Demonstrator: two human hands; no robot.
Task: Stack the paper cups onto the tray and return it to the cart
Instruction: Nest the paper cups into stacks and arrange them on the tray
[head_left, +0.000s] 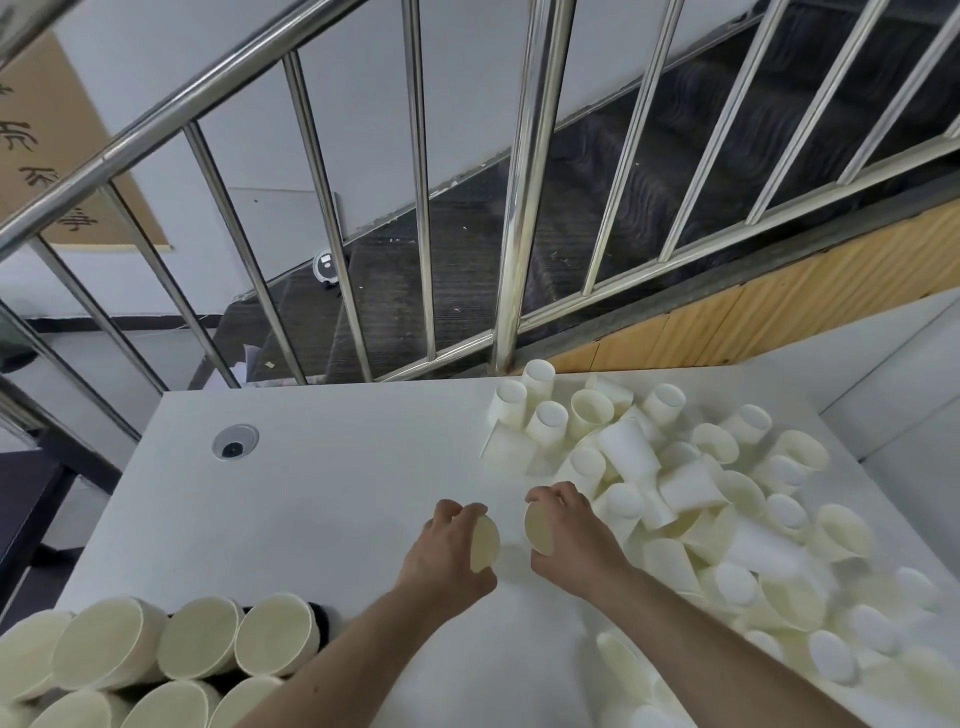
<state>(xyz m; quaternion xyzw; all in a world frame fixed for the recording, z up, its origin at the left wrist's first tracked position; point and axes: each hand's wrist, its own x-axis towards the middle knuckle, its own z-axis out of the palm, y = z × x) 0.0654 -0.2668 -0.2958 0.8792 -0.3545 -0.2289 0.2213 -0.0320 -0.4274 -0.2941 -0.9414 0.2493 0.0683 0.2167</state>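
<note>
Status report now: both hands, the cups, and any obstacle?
Left hand grips one paper cup; right hand grips another cup. Loose cup pile at right. Stacked cups near left. Nothing between the hands.

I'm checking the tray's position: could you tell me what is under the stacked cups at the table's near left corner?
Between the stacked cups, a dark surface shows, possibly the tray; the cups cover most of it.
</note>
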